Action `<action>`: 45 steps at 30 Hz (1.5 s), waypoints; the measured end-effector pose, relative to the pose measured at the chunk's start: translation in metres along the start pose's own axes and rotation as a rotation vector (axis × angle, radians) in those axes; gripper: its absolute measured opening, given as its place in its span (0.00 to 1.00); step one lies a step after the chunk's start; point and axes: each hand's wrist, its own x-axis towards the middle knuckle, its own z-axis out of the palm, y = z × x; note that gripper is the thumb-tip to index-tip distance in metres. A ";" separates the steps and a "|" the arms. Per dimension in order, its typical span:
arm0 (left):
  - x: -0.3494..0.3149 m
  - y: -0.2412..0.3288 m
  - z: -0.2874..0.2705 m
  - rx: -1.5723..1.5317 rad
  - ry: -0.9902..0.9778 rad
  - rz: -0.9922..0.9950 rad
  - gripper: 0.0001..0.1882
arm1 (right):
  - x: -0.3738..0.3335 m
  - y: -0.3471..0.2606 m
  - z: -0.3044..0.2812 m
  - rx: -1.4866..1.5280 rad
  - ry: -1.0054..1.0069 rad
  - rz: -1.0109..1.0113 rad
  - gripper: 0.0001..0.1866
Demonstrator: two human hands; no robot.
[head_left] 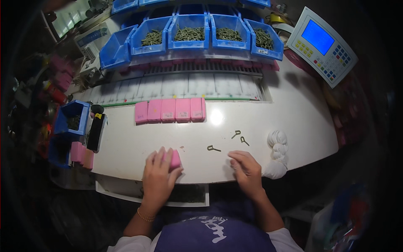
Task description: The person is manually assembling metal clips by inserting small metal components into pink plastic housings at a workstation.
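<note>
My left hand (158, 173) is closed over a pink block (175, 159) near the front edge of the white table (201, 166). Its fingers cover most of that block, and the thumb lies along the right side. My right hand (248, 171) rests at the table's front, fingers curved to the left and thumb a little apart, with nothing visible between them. Just beyond it lie three small olive-green pieces, each a loop with a short stem: one piece (213, 148) to the left, a second (236, 134) and a third (244, 141) farther back.
Farther back stands a row of pink blocks (169, 111). Blue bins (189, 44) of green pieces line the rear. A white knotted bundle (277, 156) lies right, a keypad display (321, 46) behind it. At left are a blue bin (62, 118) and a black stapler-like tool (96, 132).
</note>
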 end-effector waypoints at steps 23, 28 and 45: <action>0.236 -0.059 0.093 0.173 0.196 -0.188 0.31 | -0.010 0.012 -0.001 -0.215 0.138 -0.189 0.09; 0.187 -0.024 0.068 0.015 -0.040 0.246 0.41 | -0.005 0.011 -0.002 -0.251 0.159 -0.202 0.09; 0.057 0.045 0.014 -1.209 -0.385 -0.092 0.29 | 0.012 -0.032 0.025 0.686 -0.154 0.272 0.26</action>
